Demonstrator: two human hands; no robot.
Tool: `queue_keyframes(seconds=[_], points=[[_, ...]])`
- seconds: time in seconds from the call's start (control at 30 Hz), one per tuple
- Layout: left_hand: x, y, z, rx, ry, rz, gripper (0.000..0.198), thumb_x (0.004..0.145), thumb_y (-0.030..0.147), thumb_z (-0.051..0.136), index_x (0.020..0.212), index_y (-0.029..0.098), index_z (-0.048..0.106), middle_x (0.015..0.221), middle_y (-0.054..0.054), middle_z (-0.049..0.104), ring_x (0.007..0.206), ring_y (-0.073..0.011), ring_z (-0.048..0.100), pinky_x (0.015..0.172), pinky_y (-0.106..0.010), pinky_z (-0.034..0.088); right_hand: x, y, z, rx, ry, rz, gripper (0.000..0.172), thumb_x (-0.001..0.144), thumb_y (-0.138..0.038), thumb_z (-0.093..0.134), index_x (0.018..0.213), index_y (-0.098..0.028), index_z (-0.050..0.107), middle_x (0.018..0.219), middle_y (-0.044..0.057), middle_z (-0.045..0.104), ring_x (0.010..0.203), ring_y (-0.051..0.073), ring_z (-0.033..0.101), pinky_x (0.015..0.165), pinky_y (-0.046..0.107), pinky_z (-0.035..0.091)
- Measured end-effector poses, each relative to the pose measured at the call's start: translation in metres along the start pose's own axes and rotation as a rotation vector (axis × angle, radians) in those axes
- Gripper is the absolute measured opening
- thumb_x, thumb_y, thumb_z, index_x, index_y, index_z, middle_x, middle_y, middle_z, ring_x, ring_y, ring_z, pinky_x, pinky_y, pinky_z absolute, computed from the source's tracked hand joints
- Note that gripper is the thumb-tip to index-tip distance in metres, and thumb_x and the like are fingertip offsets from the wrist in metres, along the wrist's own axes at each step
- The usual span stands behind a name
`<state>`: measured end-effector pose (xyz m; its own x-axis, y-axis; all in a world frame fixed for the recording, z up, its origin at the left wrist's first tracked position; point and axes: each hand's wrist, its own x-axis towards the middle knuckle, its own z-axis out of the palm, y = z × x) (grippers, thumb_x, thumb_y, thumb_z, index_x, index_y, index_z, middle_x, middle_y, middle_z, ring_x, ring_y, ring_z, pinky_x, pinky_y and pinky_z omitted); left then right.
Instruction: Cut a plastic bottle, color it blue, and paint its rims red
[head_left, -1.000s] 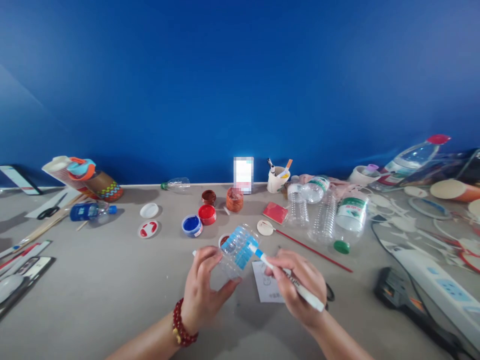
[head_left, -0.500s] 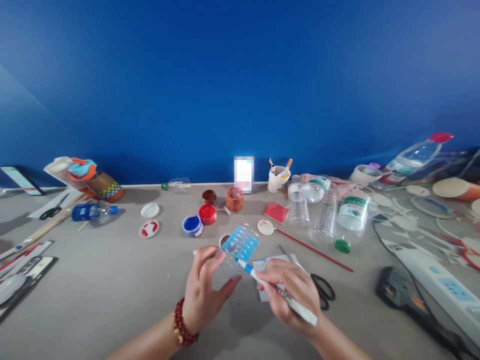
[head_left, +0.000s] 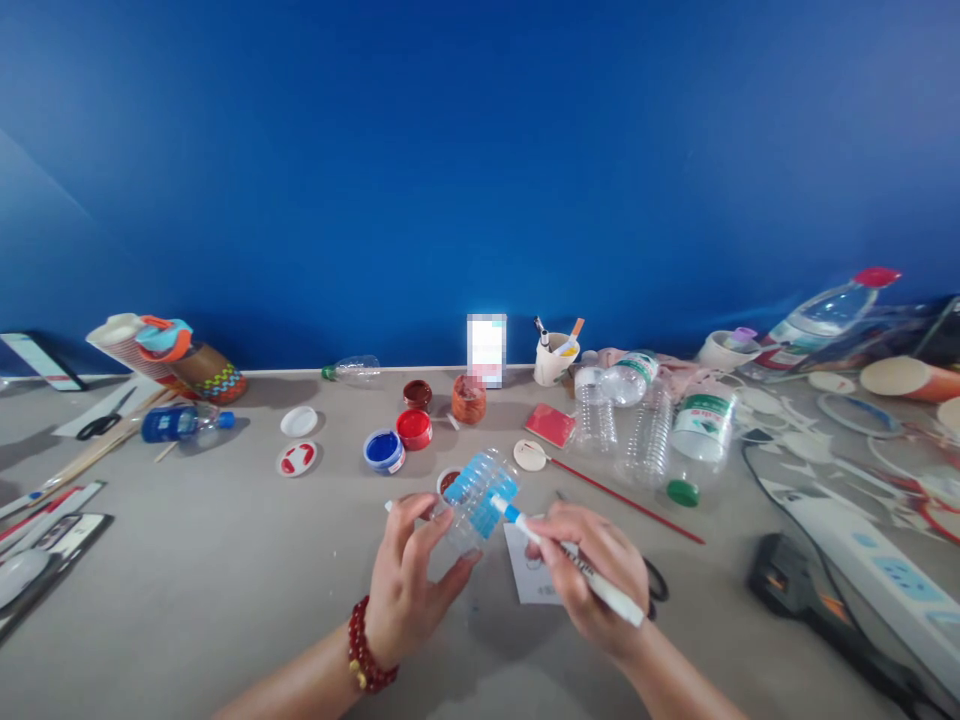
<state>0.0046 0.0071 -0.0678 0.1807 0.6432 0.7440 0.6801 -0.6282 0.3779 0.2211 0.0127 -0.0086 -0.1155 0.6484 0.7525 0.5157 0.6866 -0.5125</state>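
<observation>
Apparently, the white marker (head_left: pixel 604 590) touches the blue-streaked plastic piece (head_left: pixel 476 492).

I had the clear ribbed plastic piece (head_left: pixel 478 487), part-coloured blue, tilted in my left fingers (head_left: pixel 455 577), and my white marker (head_left: pixel 600 583) slanted up to it, blue-collared end at the blue

No wording can be read with certainty. Dark lettering runs along the white barrel of the marker (head_left: pixel 616 600), partly covered and blurred. The paper (head_left: pixel 526 580) carries a line of small characters near its lower edge, too soft to make out. The green-capped bottle (head_left: pixel 703 425) and blue-labelled bottle (head_left: pixel 169 423) bear print, equally illegible.
</observation>
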Motion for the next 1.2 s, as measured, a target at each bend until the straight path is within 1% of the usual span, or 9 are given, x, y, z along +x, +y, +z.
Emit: queue_keyframes(seconds=[0.1, 0.27, 0.43, 0.6, 0.77, 0.93, 1.03, 1.1, 1.2], points=[[-0.0008, 0.0001, 0.0000, 0.012, -0.007, 0.004, 0.053, 0.081, 0.014, 0.073, 0.127, 0.022, 0.048, 0.119, -0.014, 0.054, 0.107, -0.0284, 0.061, 0.090, -0.051, 0.054, 0.0001, -0.0002, 0.0001, 0.063, -0.058, -0.061, 0.020, 0.082, -0.010, 0.053, 0.089, -0.023, 0.067, 0.058, -0.002, 0.068, 0.057, 0.015, 0.068, 0.061, 0.026, 0.056], [-0.0013, -0.0005, -0.0008, 0.016, -0.017, 0.011, 0.053, 0.080, 0.013, 0.073, 0.126, 0.022, 0.049, 0.120, -0.014, 0.054, 0.108, -0.0280, 0.060, 0.090, -0.049, 0.054, 0.0006, 0.0024, -0.0012, 0.015, 0.003, 0.050, 0.017, 0.085, -0.012, 0.053, 0.088, -0.023, 0.067, 0.058, -0.003, 0.066, 0.054, 0.015, 0.065, 0.056, 0.025, 0.053], [0.0024, 0.0011, -0.0019, 0.033, 0.006, 0.024, 0.054, 0.080, 0.012, 0.073, 0.127, 0.022, 0.048, 0.119, -0.013, 0.055, 0.106, -0.0268, 0.061, 0.087, -0.046, 0.055, 0.0019, -0.0026, 0.0000, 0.108, -0.078, -0.107, 0.023, 0.079, -0.006, 0.053, 0.088, -0.023, 0.065, 0.057, -0.004, 0.067, 0.052, 0.013, 0.064, 0.062, 0.025, 0.056], [0.0016, 0.0007, -0.0010, 0.004, 0.007, 0.018, 0.055, 0.080, 0.012, 0.073, 0.128, 0.023, 0.048, 0.120, -0.013, 0.055, 0.108, -0.0275, 0.060, 0.089, -0.047, 0.055, 0.0001, 0.0000, -0.0019, 0.012, 0.004, 0.040, 0.018, 0.083, -0.010, 0.054, 0.085, -0.023, 0.067, 0.058, -0.002, 0.067, 0.055, 0.015, 0.067, 0.057, 0.025, 0.053], [0.0018, 0.0015, -0.0012, 0.007, 0.017, 0.016, 0.051, 0.080, 0.012, 0.073, 0.125, 0.020, 0.049, 0.119, -0.013, 0.055, 0.107, -0.0269, 0.060, 0.088, -0.045, 0.055, -0.0023, 0.0000, 0.0007, 0.079, -0.058, -0.117, 0.023, 0.079, -0.007, 0.054, 0.089, -0.022, 0.067, 0.059, -0.002, 0.069, 0.058, 0.015, 0.069, 0.063, 0.026, 0.057], [0.0018, 0.0018, -0.0012, 0.007, 0.015, 0.027, 0.051, 0.081, 0.012, 0.073, 0.125, 0.019, 0.049, 0.119, -0.014, 0.054, 0.107, -0.0263, 0.059, 0.089, -0.046, 0.054, 0.0001, 0.0004, 0.0000, 0.004, 0.006, 0.014, 0.018, 0.083, -0.010, 0.053, 0.086, -0.022, 0.066, 0.056, -0.003, 0.067, 0.054, 0.015, 0.066, 0.056, 0.024, 0.052], [0.0006, 0.0017, -0.0010, 0.026, 0.010, 0.032, 0.047, 0.082, 0.012, 0.071, 0.123, 0.020, 0.051, 0.119, -0.013, 0.055, 0.108, -0.0265, 0.059, 0.089, -0.046, 0.054, -0.0004, -0.0009, 0.0003, 0.051, -0.028, -0.073, 0.021, 0.080, -0.008, 0.054, 0.087, -0.023, 0.067, 0.056, -0.003, 0.067, 0.054, 0.014, 0.066, 0.062, 0.025, 0.056], [-0.0002, 0.0014, -0.0011, 0.031, 0.009, 0.034, 0.045, 0.082, 0.011, 0.070, 0.123, 0.020, 0.051, 0.120, -0.013, 0.055, 0.109, -0.0268, 0.059, 0.090, -0.046, 0.054, -0.0010, -0.0013, 0.0003, 0.064, -0.043, -0.088, 0.022, 0.080, -0.007, 0.054, 0.088, -0.023, 0.067, 0.057, -0.003, 0.067, 0.054, 0.014, 0.066, 0.065, 0.026, 0.057], [-0.0007, 0.0006, -0.0013, 0.020, 0.002, 0.044, 0.044, 0.081, 0.010, 0.071, 0.121, 0.019, 0.053, 0.121, -0.014, 0.054, 0.110, -0.0274, 0.057, 0.090, -0.047, 0.053, -0.0009, -0.0003, -0.0015, 0.015, 0.005, 0.034, 0.018, 0.083, -0.011, 0.054, 0.086, -0.022, 0.067, 0.058, -0.003, 0.067, 0.053, 0.014, 0.065, 0.058, 0.025, 0.054]])
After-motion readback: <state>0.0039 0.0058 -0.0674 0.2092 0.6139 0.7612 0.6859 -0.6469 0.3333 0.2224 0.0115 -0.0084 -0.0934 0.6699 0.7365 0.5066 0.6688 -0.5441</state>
